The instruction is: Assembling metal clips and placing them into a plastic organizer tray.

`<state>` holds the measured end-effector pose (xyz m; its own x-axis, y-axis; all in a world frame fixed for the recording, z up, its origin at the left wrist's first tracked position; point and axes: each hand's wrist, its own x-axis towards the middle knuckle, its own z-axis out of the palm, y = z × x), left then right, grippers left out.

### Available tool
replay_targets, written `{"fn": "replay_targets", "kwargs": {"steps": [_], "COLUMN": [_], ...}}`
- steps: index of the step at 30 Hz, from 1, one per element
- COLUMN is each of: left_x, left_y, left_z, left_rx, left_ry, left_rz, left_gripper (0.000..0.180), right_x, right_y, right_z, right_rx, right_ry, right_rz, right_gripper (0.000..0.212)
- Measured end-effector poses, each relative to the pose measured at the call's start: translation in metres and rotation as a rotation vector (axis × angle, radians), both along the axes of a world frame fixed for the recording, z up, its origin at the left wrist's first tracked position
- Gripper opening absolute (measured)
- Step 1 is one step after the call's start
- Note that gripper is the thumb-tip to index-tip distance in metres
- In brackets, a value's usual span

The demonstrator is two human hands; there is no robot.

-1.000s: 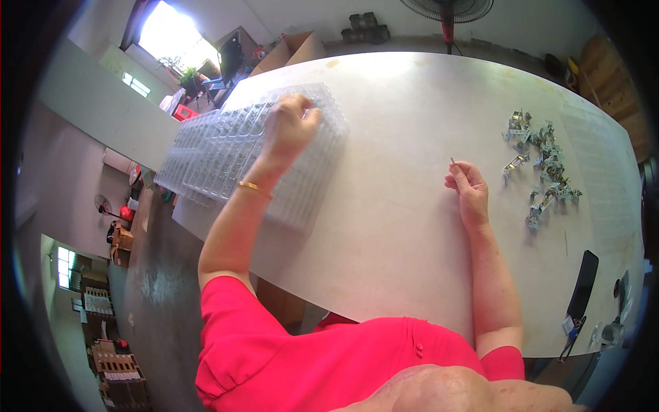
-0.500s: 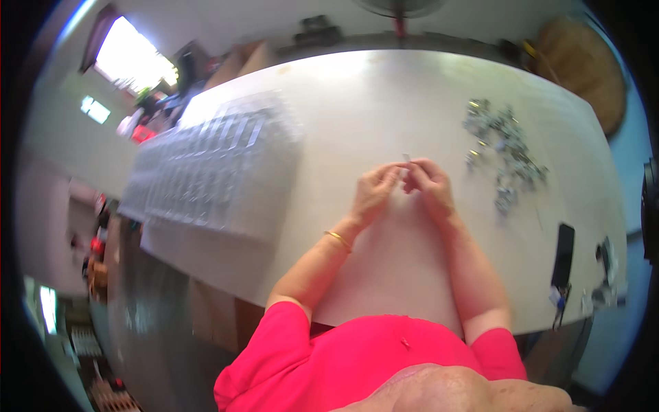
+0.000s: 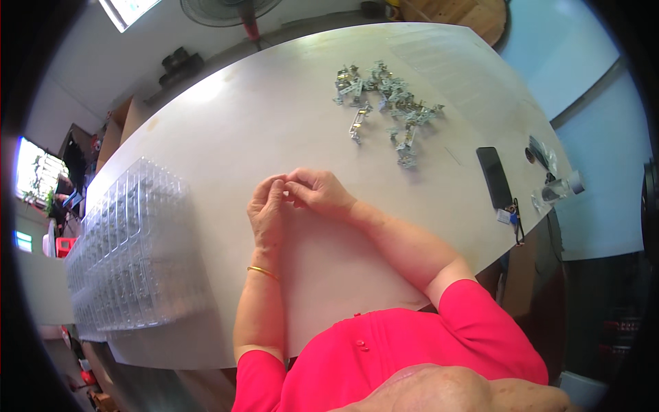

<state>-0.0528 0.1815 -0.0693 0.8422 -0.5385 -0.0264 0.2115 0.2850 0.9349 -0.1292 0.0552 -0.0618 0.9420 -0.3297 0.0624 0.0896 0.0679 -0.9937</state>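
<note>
My left hand and my right hand meet above the table, fingertips touching. Both are closed in a pinch. Whatever sits between the fingers is too small or hidden to name. A gold bangle circles my left wrist. Beyond my right hand lies a loose pile of small silvery metal parts with brassy bits. One of these metal parts rests at the pile's near left edge. On the left stands a stack of clear plastic trays with small compartments, apart from my left hand.
At the right lie a black phone, keys and a clear bottle on its side. A thin pin-like piece lies left of the phone. Past the far edge are a standing fan and a round wooden board.
The view has swung to the right, so the trays, pile and hands sit further left in the picture. The hands stay together; the small piece seen earlier at their fingertips no longer shows clearly.
</note>
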Motion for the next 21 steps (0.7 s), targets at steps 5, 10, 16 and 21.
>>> {"fn": "replay_targets", "kwargs": {"steps": [5, 10, 16, 21], "left_x": [0.007, 0.015, 0.014, 0.008], "left_y": [0.001, 0.000, 0.001, -0.001], "left_z": [-0.004, -0.007, -0.009, -0.002], "left_rx": [-0.084, -0.022, -0.004, 0.018], "left_ry": [0.073, -0.085, -0.069, -0.071], "left_rz": [-0.047, -0.015, -0.021, -0.016], "left_gripper": [0.014, 0.015, 0.016, 0.016], "right_x": [0.002, 0.003, -0.018, -0.086], "right_y": [0.003, -0.011, -0.103, -0.252], "right_z": [0.000, 0.017, 0.064, 0.061], "right_rx": [-0.077, -0.200, -0.736, -1.208], "right_ry": [0.042, -0.025, -0.087, 0.250], "right_rz": [-0.091, -0.243, -0.514, -0.860], "right_gripper": [0.018, 0.014, 0.014, 0.018]}}
